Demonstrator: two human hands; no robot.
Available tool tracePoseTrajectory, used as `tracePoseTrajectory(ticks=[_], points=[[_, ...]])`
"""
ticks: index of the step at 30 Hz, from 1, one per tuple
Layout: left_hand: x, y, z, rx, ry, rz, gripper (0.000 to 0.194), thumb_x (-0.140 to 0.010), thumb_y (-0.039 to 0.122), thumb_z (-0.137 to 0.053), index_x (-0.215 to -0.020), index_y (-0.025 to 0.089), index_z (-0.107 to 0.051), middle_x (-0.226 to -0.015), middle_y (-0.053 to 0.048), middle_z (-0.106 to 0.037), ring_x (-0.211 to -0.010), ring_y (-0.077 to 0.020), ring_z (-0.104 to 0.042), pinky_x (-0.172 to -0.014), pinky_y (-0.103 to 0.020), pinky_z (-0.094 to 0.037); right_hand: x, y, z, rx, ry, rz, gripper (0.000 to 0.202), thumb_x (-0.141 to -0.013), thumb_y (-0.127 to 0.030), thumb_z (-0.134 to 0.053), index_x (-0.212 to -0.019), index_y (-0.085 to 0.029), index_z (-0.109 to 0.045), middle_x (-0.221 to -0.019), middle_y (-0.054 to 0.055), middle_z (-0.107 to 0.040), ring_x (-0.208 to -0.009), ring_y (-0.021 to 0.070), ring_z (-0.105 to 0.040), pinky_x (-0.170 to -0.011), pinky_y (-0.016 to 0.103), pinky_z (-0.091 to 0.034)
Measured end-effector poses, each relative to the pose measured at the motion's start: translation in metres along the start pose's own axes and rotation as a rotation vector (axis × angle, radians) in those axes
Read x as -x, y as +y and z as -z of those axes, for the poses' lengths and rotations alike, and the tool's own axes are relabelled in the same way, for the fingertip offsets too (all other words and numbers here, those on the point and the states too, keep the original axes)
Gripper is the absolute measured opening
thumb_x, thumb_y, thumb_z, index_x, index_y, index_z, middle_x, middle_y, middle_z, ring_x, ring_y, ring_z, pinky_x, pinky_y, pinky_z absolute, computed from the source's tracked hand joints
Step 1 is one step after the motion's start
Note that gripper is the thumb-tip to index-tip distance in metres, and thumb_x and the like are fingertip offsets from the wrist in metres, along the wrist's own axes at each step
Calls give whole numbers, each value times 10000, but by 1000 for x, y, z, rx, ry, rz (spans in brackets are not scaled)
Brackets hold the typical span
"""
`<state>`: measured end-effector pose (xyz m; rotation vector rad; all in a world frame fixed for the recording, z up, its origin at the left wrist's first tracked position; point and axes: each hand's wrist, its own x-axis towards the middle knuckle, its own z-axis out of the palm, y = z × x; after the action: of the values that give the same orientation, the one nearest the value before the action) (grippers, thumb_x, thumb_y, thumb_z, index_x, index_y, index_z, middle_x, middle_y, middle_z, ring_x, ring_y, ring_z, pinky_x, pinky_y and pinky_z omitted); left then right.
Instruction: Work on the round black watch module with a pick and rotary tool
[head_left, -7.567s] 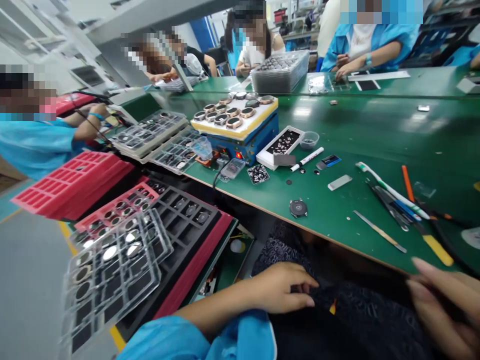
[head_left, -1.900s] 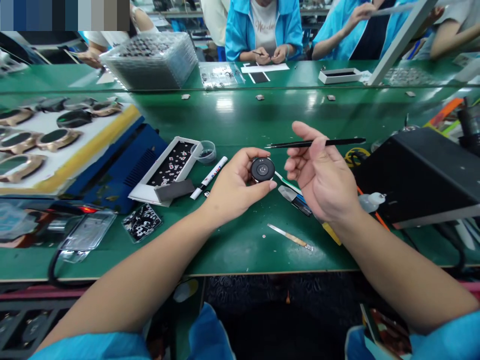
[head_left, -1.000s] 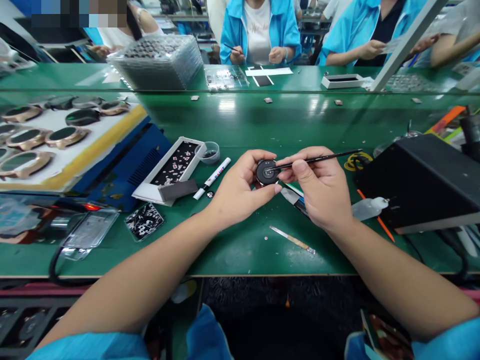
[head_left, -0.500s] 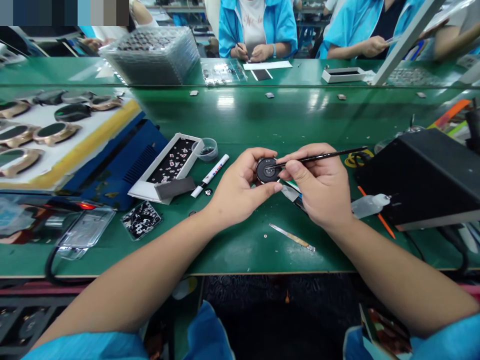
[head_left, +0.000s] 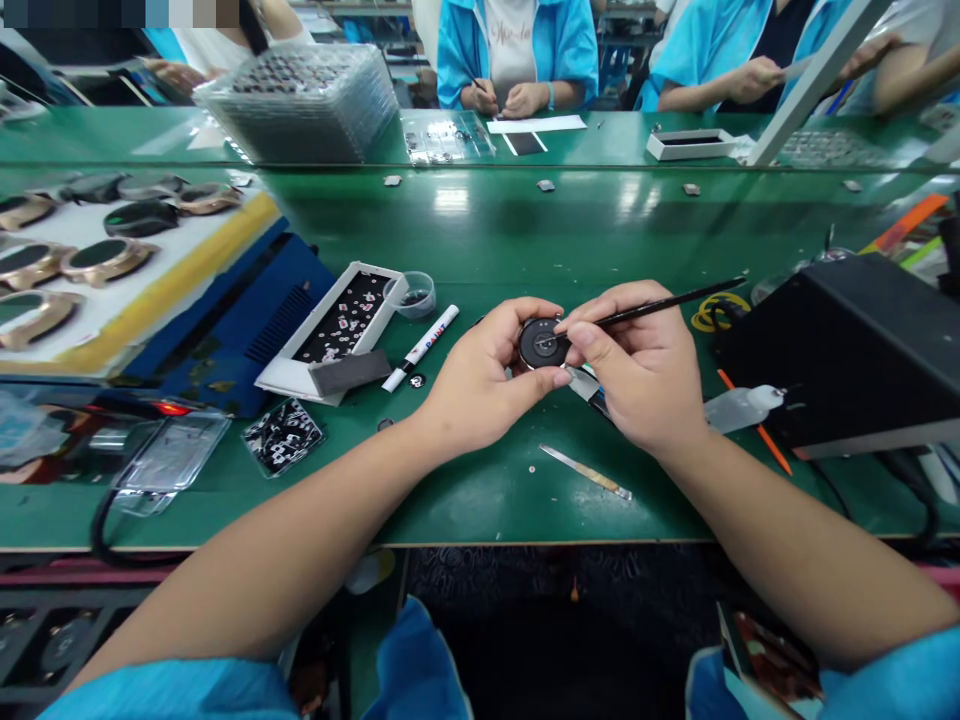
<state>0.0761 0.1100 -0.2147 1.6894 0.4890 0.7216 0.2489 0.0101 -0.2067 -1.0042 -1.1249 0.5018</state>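
Observation:
My left hand (head_left: pixel 491 375) grips a round black watch case (head_left: pixel 541 342) at its rim, fingers above and thumb below. The case's flat face, with small marks in the middle, is turned up towards me. Pinched in my right hand (head_left: pixel 641 365) is a thin black stick-like tool (head_left: pixel 667 302); its tip reaches the face of the case, though contact cannot be made out. Under the right hand lies a knife-like tool (head_left: pixel 589 388), partly hidden. A thin metal blade (head_left: pixel 585 472) rests on the green table nearer to me.
Left of my hands are a paint marker (head_left: pixel 420 348), a clear cup (head_left: pixel 414 296), a white box of small parts (head_left: pixel 381 330) and a clear tray (head_left: pixel 283 437). Watches sit on a blue machine (head_left: pixel 225 350). At right stand a black box (head_left: pixel 832 340) and a bottle (head_left: pixel 742 408). Co-workers sit opposite.
Both hands, with the watch case and the black tool, have shifted very slightly right. The grips stay the same. Small pieces on the far strip appear slightly further right.

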Motion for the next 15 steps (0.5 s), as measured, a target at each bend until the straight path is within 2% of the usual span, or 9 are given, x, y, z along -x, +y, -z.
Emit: tracePoseTrajectory(ticks=[8, 15], points=[[1, 2, 1, -44, 11, -37, 621, -861, 386, -1018, -1401, 213, -766, -1229, -71, -817, -922, -157, -713, -781, -285, -565, -3, -2, 3, -12, -40, -47, 463, -981, -617, -1018, -1012, -263, -720, -904, -22, -795, -729, 121, -735, -703, 288, -657], [0, 6, -1, -9, 14, 4, 636, -851, 381, -1011, -1401, 195, -751, -1197, -71, -824, -909, -154, -714, -769, -285, -577, -4, -1, 5, -54, -66, -52, 425, -982, -551, -1034, -1029, -266, -722, -941, -21, -804, -756, 117, -738, -736, 288, -660]])
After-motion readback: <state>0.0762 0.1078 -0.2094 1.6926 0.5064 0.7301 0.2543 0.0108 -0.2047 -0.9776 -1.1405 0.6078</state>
